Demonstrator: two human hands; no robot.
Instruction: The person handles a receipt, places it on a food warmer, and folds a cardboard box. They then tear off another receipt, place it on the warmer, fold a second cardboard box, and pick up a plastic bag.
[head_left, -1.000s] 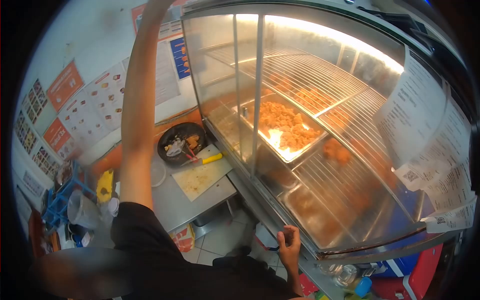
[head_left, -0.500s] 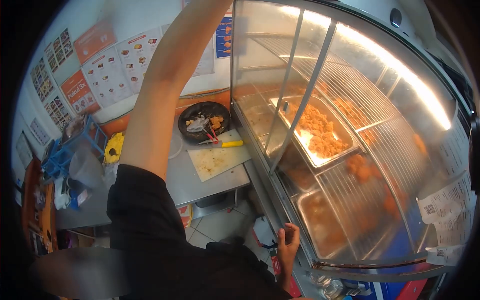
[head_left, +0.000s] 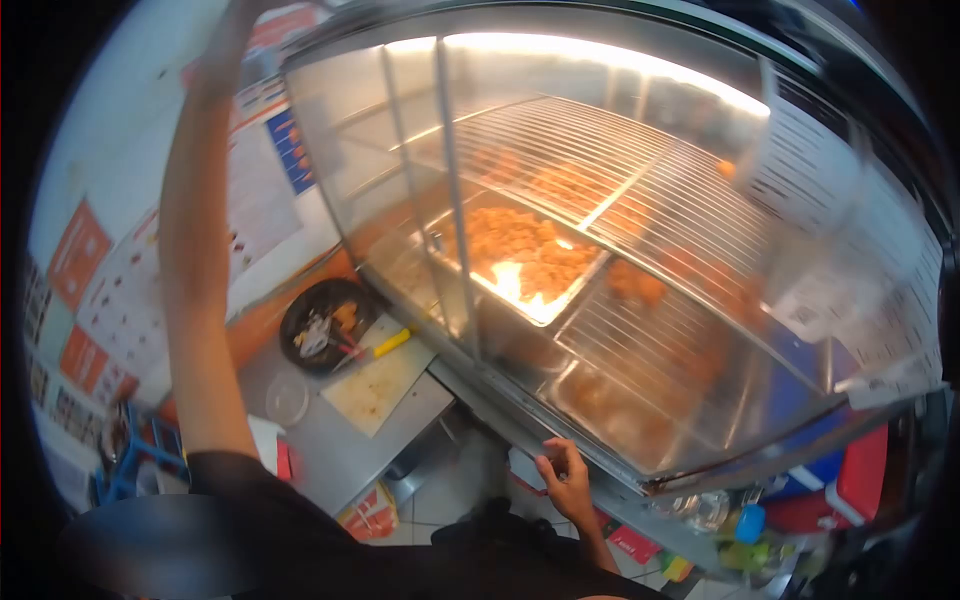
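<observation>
My left arm (head_left: 200,240) is stretched up along the left side. Its hand (head_left: 255,12) is smeared and partly cut off at the top edge, near the upper corner of the glass display cabinet (head_left: 345,150), so its fingers cannot be read. My right hand (head_left: 568,478) is low in front of the cabinet's bottom frame, fingers loosely bent, thumb apart, holding nothing visible. Behind the glass, a metal tray (head_left: 545,318) holds fried pieces (head_left: 525,245). More pieces lie on the wire racks (head_left: 560,120).
On the steel table (head_left: 310,440) are a black mortar (head_left: 325,325), a cutting board (head_left: 375,390), a yellow-handled knife (head_left: 392,343) and a clear round lid (head_left: 287,398). Paper slips (head_left: 815,200) hang at the right. A red box (head_left: 860,475) stands below.
The view has swung right and tilted, so the cabinet and table appear farther left. My left arm has shifted left in the picture, still raised. My right hand stays low by the cabinet.
</observation>
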